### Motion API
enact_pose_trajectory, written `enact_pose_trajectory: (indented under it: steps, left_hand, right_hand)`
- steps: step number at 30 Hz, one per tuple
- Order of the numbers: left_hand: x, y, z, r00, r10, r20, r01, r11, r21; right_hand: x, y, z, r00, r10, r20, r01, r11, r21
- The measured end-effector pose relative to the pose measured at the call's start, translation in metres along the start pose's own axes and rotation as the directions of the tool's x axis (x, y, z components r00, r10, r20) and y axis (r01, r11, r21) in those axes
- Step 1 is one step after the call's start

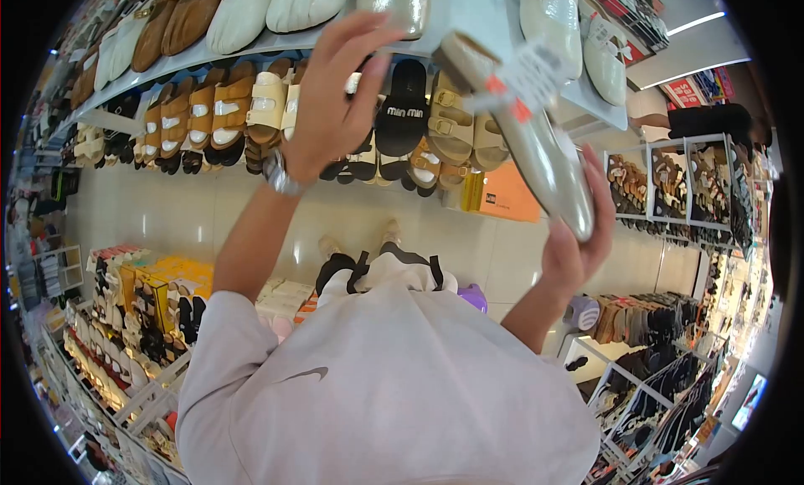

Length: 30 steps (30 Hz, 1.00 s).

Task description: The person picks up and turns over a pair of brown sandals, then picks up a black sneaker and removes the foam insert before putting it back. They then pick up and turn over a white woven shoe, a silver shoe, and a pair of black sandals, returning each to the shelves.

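Note:
A shiny pale metallic shoe (544, 162) is tilted in the air at the right, its toe toward me. My right hand (578, 234) is closed around the toe end. A white tag with orange marks (532, 83), blurred, hangs over the shoe's opening. My left hand (339, 100), with a watch on its wrist, is raised in front of the shelf with fingers apart and nothing in it. Just beyond its fingertips, another pale metallic shoe (398, 7) rests on the shelf top (293, 39).
White and brown shoes (239, 16) line the shelf top. Sandals and black slippers (402, 108) hang below it. An orange box (509, 192) lies under the shelf. Shoe racks (670, 183) stand at the right, and more shoes (151, 301) at the lower left.

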<state>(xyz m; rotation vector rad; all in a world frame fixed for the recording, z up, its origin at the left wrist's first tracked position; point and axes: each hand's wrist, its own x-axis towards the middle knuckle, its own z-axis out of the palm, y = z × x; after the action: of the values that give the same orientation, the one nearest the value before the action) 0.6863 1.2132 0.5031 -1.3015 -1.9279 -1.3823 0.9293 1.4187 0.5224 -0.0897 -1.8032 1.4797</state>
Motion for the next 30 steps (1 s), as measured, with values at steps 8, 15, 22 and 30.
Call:
enact_pose_trajectory:
  steps: [8,15,22,30]
  left_hand:
    - [-0.144,0.022,0.011,0.241,-0.187,0.953,0.483,-0.828,-0.284]
    - [-0.212,0.043,-0.066,0.616,-0.065,0.785,0.16,-0.966,-0.205]
    - [-0.264,0.011,-0.201,0.362,-0.761,0.539,0.109,-0.54,-0.835]
    - [-0.338,0.033,-0.302,0.39,-0.92,0.031,0.167,0.037,-0.985]
  right_hand:
    - [-0.079,0.056,-0.015,0.901,0.161,0.402,-0.409,0.621,0.669]
    - [-0.08,0.104,0.174,0.67,0.26,0.696,-0.742,0.203,0.639]
    - [-0.128,0.109,0.298,0.513,0.679,0.525,-0.836,0.534,0.126]
    - [-0.18,0.025,0.414,0.07,0.554,0.829,-0.805,0.523,-0.282]
